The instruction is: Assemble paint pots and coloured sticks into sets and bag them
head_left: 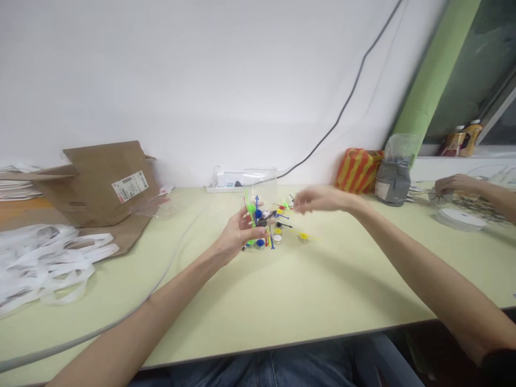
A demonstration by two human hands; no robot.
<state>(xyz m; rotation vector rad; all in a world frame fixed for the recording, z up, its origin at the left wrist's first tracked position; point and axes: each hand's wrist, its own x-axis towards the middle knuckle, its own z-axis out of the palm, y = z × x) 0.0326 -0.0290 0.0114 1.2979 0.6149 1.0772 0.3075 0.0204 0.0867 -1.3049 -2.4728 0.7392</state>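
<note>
Several small plastic pieces (278,238) with round bases and thin arrow-like stems, in blue, yellow, green, red, black and white, are clustered on the table. At their left side, my left hand (237,234) has its fingers closed around a few of them, among them a bright green and a blue piece (258,213). Above the right of the pile my right hand (316,199) hangs in the air. Motion blurs its fingers, and whether it holds anything does not show. A yellow piece (303,237) lies apart, below my right hand.
On the left stand an open cardboard box (100,199) and white plastic strips (52,263). A power strip (226,183) sits by the wall. To the right are a striped bag (357,169), a grey bag (393,183), a white spool (459,219) and another person's hand (455,184).
</note>
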